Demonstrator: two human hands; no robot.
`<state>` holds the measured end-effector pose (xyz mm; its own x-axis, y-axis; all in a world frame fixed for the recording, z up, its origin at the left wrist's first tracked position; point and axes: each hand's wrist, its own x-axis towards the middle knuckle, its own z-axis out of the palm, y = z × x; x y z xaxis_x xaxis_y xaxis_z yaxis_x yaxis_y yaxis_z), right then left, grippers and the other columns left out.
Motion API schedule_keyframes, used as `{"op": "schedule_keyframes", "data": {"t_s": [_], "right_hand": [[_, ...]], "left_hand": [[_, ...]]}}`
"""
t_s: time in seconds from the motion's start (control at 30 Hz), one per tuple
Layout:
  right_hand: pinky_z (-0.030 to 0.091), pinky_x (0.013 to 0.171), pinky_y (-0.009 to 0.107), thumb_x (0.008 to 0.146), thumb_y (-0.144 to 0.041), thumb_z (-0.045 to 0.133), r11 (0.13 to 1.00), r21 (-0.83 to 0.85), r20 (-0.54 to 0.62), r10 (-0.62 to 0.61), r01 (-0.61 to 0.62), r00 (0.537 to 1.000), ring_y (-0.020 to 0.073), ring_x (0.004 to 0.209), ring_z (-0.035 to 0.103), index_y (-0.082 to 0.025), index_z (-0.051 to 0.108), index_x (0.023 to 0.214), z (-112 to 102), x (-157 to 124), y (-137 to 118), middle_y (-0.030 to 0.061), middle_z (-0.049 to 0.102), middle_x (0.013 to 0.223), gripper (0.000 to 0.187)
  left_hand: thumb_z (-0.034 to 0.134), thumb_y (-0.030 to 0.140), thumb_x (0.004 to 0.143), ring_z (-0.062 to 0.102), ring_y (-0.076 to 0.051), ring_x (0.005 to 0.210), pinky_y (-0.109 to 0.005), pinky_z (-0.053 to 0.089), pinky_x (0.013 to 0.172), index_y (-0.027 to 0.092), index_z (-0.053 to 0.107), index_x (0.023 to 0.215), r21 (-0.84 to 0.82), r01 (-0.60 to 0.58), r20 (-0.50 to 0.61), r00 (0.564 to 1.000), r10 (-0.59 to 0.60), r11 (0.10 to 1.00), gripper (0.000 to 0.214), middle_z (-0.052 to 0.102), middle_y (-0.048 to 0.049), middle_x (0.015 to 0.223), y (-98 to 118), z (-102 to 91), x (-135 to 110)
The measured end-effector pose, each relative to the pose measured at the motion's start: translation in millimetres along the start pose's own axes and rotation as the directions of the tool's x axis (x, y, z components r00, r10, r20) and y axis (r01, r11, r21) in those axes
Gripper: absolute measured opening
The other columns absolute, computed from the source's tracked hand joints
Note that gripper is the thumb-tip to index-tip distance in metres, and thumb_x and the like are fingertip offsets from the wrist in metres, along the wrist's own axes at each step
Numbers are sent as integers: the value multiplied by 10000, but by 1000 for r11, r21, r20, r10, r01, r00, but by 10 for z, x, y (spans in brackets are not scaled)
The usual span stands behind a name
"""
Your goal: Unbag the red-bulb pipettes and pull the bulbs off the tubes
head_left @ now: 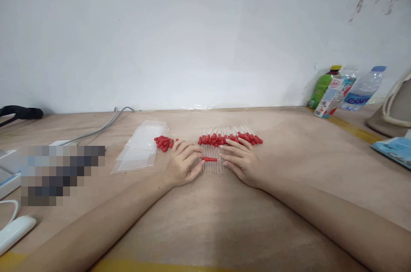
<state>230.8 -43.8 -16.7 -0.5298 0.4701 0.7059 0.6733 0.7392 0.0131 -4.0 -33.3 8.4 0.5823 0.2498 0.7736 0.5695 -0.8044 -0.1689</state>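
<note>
My left hand (184, 164) pinches the left end of a red rubber bulb (210, 159) between thumb and fingers. My right hand (244, 161) is closed at the bulb's other side, its fingertips on a thin clear glass tube that runs from the bulb. Together they look like one glass dropper, lying crosswise. Beneath it, a row of clear glass tubes (212, 170) lies side by side on the table. Behind my hands is a row of droppers with red bulbs (218, 138), tips pointing to the wall. Loose red bulbs (163, 143) are heaped beyond my left hand.
Clear plastic bags (141, 146) lie stacked at left, near a grey cable (99, 128) and a white device (17, 231). At the back right stand bottles, one with a blue cap (362, 90), by a grey bag (391, 111) and a blue packet (393, 151).
</note>
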Motion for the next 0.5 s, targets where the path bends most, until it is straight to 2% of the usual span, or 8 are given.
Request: {"op": "schedule_keyframes", "data": {"t_s": [0.1,0.23,0.33,0.5], "right_hand": [[312,987,434,861,-242,479,1000,26,-29,3,-2,1000,198,1140,485,-229,641,949,9,-3,-6,11,638,1079,185],[333,974,431,846,-235,499,999,50,-54,-13,16,998,196,1121,502,-231,644,940,25,-7,-2,17,656,1039,172],[365,962,409,837,-231,513,995,83,-72,-54,60,996,187,1110,513,-226,639,963,43,-10,8,24,662,1022,178],[402,949,391,831,-252,526,989,132,-94,-52,64,994,183,1095,524,-203,606,1045,60,-16,8,41,647,1058,233]], "left_hand": [[578,235,734,555,-202,891,-396,367,837,188,579,861,-51,44,37,998,-42,998,135,650,-46,916,42,0,22],[583,342,746,526,-222,987,-405,360,888,170,574,994,-130,76,166,985,-54,989,301,631,-72,1013,129,57,78],[546,329,798,532,-202,976,-393,354,914,180,599,952,-154,86,214,975,-52,984,220,654,-45,963,174,138,111],[491,272,849,561,-169,920,-375,364,929,193,626,876,-157,75,192,980,-44,985,159,673,-26,890,176,228,101]]}}
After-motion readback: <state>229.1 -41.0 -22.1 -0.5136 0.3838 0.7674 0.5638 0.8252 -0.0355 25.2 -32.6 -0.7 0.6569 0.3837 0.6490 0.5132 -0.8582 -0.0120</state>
